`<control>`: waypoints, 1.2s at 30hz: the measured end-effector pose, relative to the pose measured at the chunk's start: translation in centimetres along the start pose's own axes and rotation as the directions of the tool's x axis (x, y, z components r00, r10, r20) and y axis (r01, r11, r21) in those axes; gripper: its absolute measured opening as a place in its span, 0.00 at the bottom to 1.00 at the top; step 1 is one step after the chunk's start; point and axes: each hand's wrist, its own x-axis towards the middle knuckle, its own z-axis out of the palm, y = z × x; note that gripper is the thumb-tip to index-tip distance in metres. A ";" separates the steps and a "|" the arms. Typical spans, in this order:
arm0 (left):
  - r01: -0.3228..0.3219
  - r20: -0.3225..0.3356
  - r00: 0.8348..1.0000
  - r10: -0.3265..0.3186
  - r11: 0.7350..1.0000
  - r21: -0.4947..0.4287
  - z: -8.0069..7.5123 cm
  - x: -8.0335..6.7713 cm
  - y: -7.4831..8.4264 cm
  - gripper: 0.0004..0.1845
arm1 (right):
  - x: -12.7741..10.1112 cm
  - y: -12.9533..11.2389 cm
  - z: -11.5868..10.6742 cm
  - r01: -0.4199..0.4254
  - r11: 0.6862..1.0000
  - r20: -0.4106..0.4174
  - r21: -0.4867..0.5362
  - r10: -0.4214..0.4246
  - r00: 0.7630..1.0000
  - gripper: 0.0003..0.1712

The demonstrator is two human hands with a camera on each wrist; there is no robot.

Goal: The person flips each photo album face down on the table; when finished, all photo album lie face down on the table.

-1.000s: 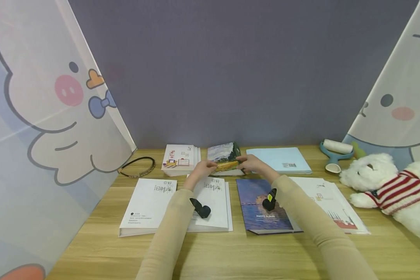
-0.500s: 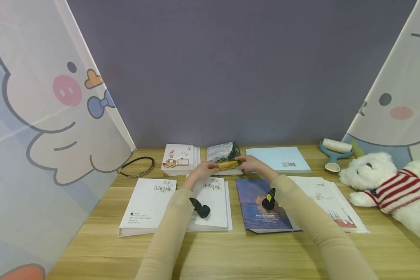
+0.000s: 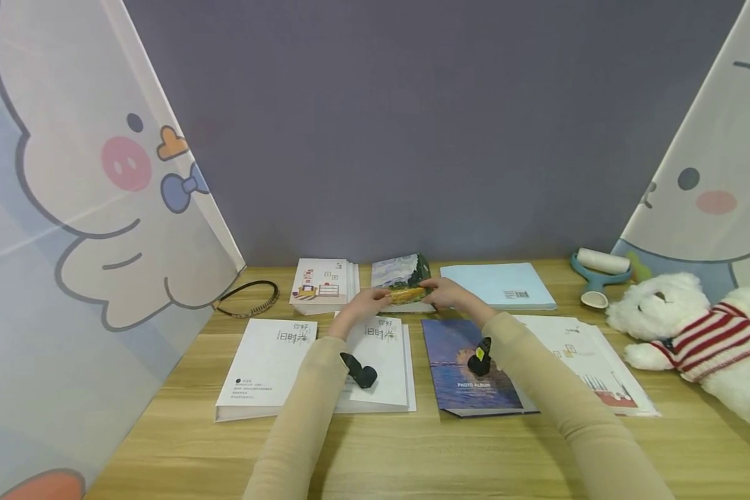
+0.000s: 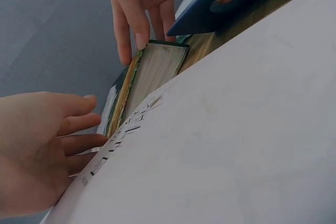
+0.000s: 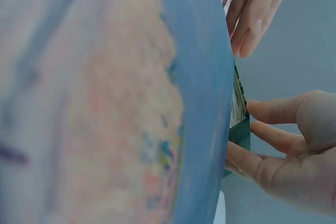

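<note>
A small book with a painted landscape cover [image 3: 401,276] lies at the back middle of the wooden table [image 3: 412,451], its near edge raised so the yellow strip shows. My left hand [image 3: 367,301] touches its left end and my right hand [image 3: 445,292] its right end. In the left wrist view, the left hand [image 4: 47,145] lays straight fingers against the book [image 4: 152,72], while the right hand [image 4: 137,9] sets a fingertip on the cover's edge. In the right wrist view, the right hand [image 5: 286,150] reaches the book's green edge [image 5: 239,114] with straight fingers.
Two white albums [image 3: 265,361] [image 3: 381,361] and a blue photo album [image 3: 469,368] lie under my forearms. Behind are a white booklet stack [image 3: 321,283] and a light blue book [image 3: 500,285]. A headband [image 3: 246,298] lies left; a lint roller [image 3: 600,267] and plush bear [image 3: 694,333] sit right.
</note>
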 end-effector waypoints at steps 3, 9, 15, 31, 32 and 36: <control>-0.004 0.005 1.000 0.004 1.000 -0.012 -0.3 0.0 -0.2 0.25 | 0.0 -0.4 0.2 0.005 0.999 -0.045 -0.054 -0.007 0.999 0.29; -0.039 0.001 0.999 0.039 0.998 -0.042 -1.5 -0.5 -0.7 0.24 | -0.1 -1.6 0.7 0.065 0.994 -0.136 -0.083 -0.076 0.988 0.26; -0.083 -0.096 0.993 0.074 0.993 -0.085 -3.4 -1.4 -1.0 0.24 | 0.4 -3.2 0.8 0.196 0.979 -0.189 -0.057 -0.203 0.961 0.25; -0.121 -0.368 0.929 0.027 0.965 -0.234 -7.8 -6.1 -2.5 0.20 | 2.3 -7.6 4.0 0.371 0.928 -0.157 0.027 -0.362 0.919 0.23; -0.112 -0.373 0.928 0.015 0.964 -0.240 -7.9 -6.3 -2.8 0.20 | 2.4 -7.8 4.3 0.379 0.925 -0.158 0.022 -0.371 0.915 0.23; -0.083 -0.401 0.916 -0.033 0.960 -0.269 -8.2 -6.4 -4.5 0.20 | 3.3 -8.4 5.4 0.390 0.921 -0.158 -0.001 -0.385 0.909 0.23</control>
